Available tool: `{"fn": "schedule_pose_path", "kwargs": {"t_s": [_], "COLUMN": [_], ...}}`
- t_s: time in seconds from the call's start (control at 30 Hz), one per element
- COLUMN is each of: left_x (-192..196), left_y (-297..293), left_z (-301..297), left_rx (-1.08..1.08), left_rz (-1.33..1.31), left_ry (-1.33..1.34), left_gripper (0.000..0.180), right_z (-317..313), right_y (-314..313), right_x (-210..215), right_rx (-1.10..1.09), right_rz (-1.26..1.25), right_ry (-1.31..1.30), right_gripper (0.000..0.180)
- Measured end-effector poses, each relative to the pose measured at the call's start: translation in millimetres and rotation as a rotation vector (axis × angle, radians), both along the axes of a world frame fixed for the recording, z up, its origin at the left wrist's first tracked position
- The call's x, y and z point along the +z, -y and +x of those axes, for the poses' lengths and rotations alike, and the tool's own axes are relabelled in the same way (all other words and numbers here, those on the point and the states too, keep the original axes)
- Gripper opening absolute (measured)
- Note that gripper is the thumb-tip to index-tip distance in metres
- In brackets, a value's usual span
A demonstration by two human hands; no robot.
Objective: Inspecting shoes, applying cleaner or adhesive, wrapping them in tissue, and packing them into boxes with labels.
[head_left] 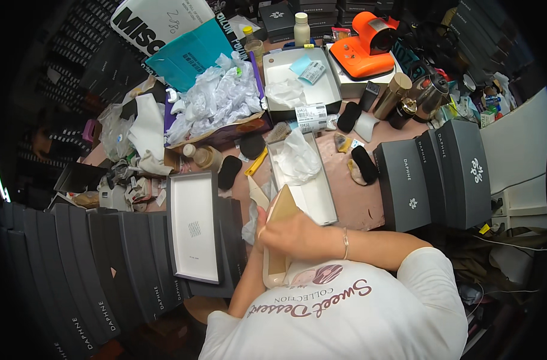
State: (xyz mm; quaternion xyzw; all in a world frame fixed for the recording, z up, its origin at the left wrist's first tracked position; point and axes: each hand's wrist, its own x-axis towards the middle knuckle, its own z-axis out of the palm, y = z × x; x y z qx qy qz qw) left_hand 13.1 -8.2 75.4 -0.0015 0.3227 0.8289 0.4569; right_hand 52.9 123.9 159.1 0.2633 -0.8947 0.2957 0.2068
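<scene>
A beige pointed shoe [283,208] is held in front of my chest, its tip pointing away and its tan sole showing. My left hand [259,229] grips it along its left side, the fingers partly hidden. Across its middle lies my right hand [292,235], closed, slightly blurred; what its fingers hold is hidden. Just beyond the shoe is an open shoebox [322,201] containing crumpled white tissue paper [298,159]. To the left, a box lid [192,228] rests with its white inside facing up.
Dark shoeboxes [405,186] stand at right, and several more [105,270] line the left. Farther back are a bin of crumpled paper [222,90], a white-lined tray [318,90], an orange device [360,51] and bottles [302,30]. Black brushes or pads [230,173] and a yellow cutter [256,162] lie nearby.
</scene>
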Motion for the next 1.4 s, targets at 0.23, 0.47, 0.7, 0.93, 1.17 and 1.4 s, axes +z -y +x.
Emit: {"fn": "schedule_pose_path", "kwargs": {"t_s": [0.23,0.47,0.7,0.93,1.17,1.4], "left_x": [-2,8,14,5,-128,-87], "left_y": [4,-10,-19,-17,71,73], "left_z": [2,-6,-56,-64,-24,-38], "left_rx": [-0.008,-0.209,-0.159,0.433,-0.176,0.084], "left_rz": [-0.031,0.062,0.285,-0.551,-1.425,-1.125], "left_ry": [0.154,-0.009,-0.053,-0.596,-1.001,-0.675], "left_gripper": [0.072,0.074,0.071,0.054,0.049,0.028], "right_z": [-5,-10,3,13,29,19], "right_y": [-25,-98,-107,-56,-107,-88], "right_x": [-23,-67,-88,-81,-105,-113], "right_rx": [-0.133,-0.453,-0.454,0.015,-0.095,-0.009], "right_rz": [-0.137,-0.097,-0.166,-1.547,-1.463,-1.626], "right_ry": [0.066,0.029,0.377,1.035,1.082,1.035], "right_gripper": [0.016,0.017,0.063,0.038,0.038,0.049]}}
